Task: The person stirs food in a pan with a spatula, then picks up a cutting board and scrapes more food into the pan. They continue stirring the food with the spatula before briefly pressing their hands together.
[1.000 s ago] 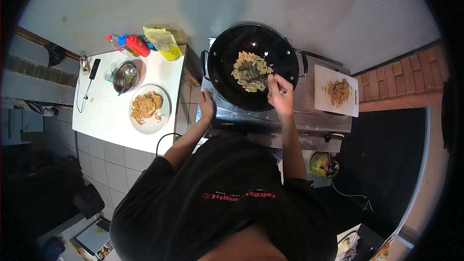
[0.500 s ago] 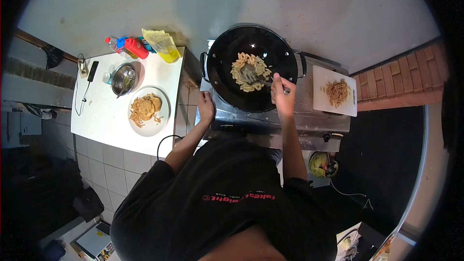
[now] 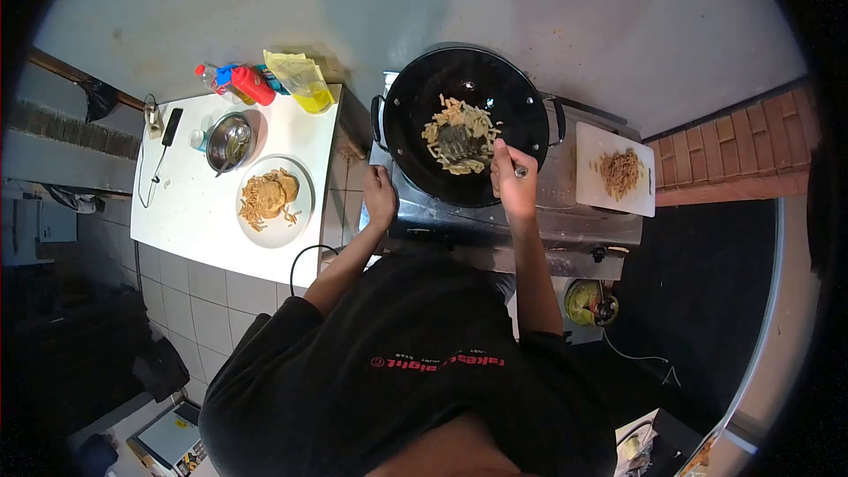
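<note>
A black two-handled wok (image 3: 415, 168) sits on the stove, with pale cut strips of food (image 3: 477, 119) in its middle. My right hand (image 3: 515, 178) is closed around the handle of a spatula (image 3: 459, 143). Its dark slotted head lies among the strips, partly covering them. My left hand (image 3: 380, 197) is at the stove's front left corner, just below the wok's left handle. Its fingers look stretched out and hold nothing that I can see; their undersides are hidden.
Right of the wok, brown strips lie on a white cutting board (image 3: 590, 190). The white table (image 3: 190, 225) at left bears a plate (image 3: 296, 225) of food, a metal bowl (image 3: 215, 157), a red bottle (image 3: 253, 86) and a yellow packet (image 3: 309, 93). A stove knob (image 3: 599, 253) sticks out in front.
The spatula head has shifted slightly and now lies flatter over the strips. My right hand has moved a little left and down relative to the wok. My left hand stays by the stove corner.
</note>
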A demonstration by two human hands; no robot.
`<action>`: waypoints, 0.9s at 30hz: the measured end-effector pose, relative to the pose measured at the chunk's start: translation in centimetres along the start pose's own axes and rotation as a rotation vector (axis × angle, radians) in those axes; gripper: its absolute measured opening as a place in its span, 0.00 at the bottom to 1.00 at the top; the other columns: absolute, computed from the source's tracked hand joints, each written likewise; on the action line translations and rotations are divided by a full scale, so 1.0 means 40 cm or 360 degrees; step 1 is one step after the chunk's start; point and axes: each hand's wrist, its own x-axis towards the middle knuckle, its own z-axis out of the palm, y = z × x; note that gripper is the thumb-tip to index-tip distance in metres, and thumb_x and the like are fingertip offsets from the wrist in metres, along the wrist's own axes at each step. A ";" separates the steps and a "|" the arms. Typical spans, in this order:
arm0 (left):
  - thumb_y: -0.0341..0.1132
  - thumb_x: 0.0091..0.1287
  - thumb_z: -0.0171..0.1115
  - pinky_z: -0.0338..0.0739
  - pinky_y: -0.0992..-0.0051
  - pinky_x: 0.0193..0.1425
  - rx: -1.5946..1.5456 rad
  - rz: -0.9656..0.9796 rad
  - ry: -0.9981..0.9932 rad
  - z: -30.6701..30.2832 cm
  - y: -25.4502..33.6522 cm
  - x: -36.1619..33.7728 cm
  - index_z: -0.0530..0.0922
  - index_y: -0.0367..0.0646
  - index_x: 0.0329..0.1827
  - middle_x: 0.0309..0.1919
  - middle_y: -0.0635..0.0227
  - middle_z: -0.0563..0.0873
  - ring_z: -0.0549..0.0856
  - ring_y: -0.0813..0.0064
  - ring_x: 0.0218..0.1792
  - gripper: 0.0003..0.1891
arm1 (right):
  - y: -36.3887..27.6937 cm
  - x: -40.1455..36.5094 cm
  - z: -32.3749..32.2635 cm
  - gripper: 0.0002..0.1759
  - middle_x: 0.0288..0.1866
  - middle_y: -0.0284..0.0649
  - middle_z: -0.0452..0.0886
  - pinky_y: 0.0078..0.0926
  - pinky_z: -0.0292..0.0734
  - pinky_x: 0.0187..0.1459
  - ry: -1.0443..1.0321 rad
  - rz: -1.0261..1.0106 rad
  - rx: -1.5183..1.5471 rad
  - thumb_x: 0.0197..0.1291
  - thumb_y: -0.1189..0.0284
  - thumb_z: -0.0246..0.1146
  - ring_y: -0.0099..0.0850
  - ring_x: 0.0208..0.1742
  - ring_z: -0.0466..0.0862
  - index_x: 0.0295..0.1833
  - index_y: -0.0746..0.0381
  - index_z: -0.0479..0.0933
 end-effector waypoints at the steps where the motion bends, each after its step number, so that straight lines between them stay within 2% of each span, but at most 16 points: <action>1: 0.40 0.76 0.45 0.70 0.57 0.48 -0.0009 -0.0004 -0.0009 0.000 0.000 0.000 0.73 0.35 0.44 0.39 0.45 0.79 0.78 0.46 0.41 0.15 | -0.011 0.001 0.002 0.25 0.17 0.22 0.63 0.15 0.51 0.18 -0.0018 0.0092 0.0113 0.73 0.61 0.57 0.12 0.17 0.61 0.21 0.60 0.68; 2: 0.40 0.76 0.45 0.70 0.57 0.48 -0.0017 -0.0009 -0.0020 0.000 0.000 -0.001 0.73 0.35 0.44 0.39 0.45 0.79 0.78 0.45 0.42 0.15 | -0.015 0.003 0.002 0.26 0.17 0.22 0.63 0.15 0.51 0.19 -0.0033 0.0185 0.0226 0.73 0.61 0.57 0.12 0.18 0.61 0.20 0.60 0.68; 4: 0.40 0.76 0.45 0.70 0.57 0.48 -0.0005 -0.0006 -0.0016 0.003 -0.008 -0.003 0.73 0.35 0.44 0.39 0.45 0.79 0.78 0.45 0.42 0.15 | 0.008 0.017 -0.010 0.26 0.17 0.22 0.63 0.16 0.50 0.19 -0.0011 0.0133 0.0236 0.73 0.61 0.57 0.12 0.18 0.60 0.20 0.60 0.67; 8: 0.41 0.76 0.45 0.70 0.56 0.49 0.0032 -0.0009 0.0012 -0.001 0.005 -0.004 0.73 0.36 0.45 0.40 0.44 0.79 0.78 0.44 0.43 0.15 | 0.017 0.013 -0.014 0.26 0.18 0.22 0.62 0.17 0.49 0.19 0.0070 -0.0101 0.0009 0.73 0.60 0.56 0.11 0.18 0.59 0.21 0.60 0.66; 14: 0.41 0.76 0.45 0.70 0.55 0.50 0.0004 0.0045 0.0023 0.000 -0.001 -0.002 0.73 0.35 0.45 0.40 0.44 0.80 0.79 0.43 0.44 0.16 | -0.110 -0.031 -0.048 0.25 0.19 0.22 0.63 0.17 0.51 0.23 -0.0113 0.0214 0.0203 0.73 0.61 0.56 0.12 0.22 0.60 0.22 0.62 0.68; 16: 0.41 0.76 0.45 0.71 0.55 0.49 0.0016 0.0034 0.0043 0.004 -0.003 -0.003 0.74 0.35 0.45 0.39 0.45 0.80 0.79 0.44 0.43 0.16 | -0.134 -0.037 -0.055 0.25 0.18 0.23 0.64 0.17 0.52 0.23 -0.0101 0.0107 -0.0168 0.73 0.60 0.56 0.12 0.22 0.60 0.22 0.62 0.68; 20: 0.41 0.76 0.46 0.71 0.57 0.48 0.0034 -0.0013 0.0036 0.004 0.007 -0.004 0.74 0.35 0.44 0.38 0.45 0.80 0.79 0.46 0.41 0.15 | -0.124 -0.017 -0.076 0.26 0.18 0.23 0.64 0.17 0.52 0.24 -0.0183 0.0064 -0.0291 0.73 0.59 0.56 0.12 0.22 0.60 0.21 0.62 0.68; 22: 0.41 0.76 0.46 0.71 0.57 0.47 0.0022 -0.0028 0.0007 0.004 0.001 -0.001 0.74 0.35 0.43 0.38 0.45 0.80 0.79 0.47 0.40 0.15 | -0.094 0.005 -0.079 0.26 0.18 0.23 0.63 0.17 0.51 0.21 -0.0348 0.0051 -0.0300 0.73 0.59 0.56 0.12 0.20 0.60 0.21 0.61 0.67; 26: 0.40 0.76 0.46 0.71 0.58 0.45 0.0050 -0.0038 0.0016 0.008 -0.005 -0.001 0.74 0.35 0.43 0.36 0.46 0.80 0.79 0.48 0.38 0.15 | -0.055 0.038 -0.067 0.26 0.16 0.22 0.61 0.17 0.50 0.18 -0.0386 0.0141 -0.0024 0.73 0.58 0.56 0.12 0.17 0.60 0.21 0.59 0.66; 27: 0.40 0.76 0.46 0.71 0.58 0.45 0.0049 -0.0039 0.0018 0.005 0.000 -0.004 0.74 0.35 0.43 0.36 0.46 0.80 0.79 0.48 0.38 0.15 | -0.037 0.046 -0.065 0.26 0.16 0.22 0.61 0.17 0.49 0.17 -0.0311 0.0141 0.0061 0.73 0.58 0.56 0.12 0.15 0.60 0.21 0.59 0.65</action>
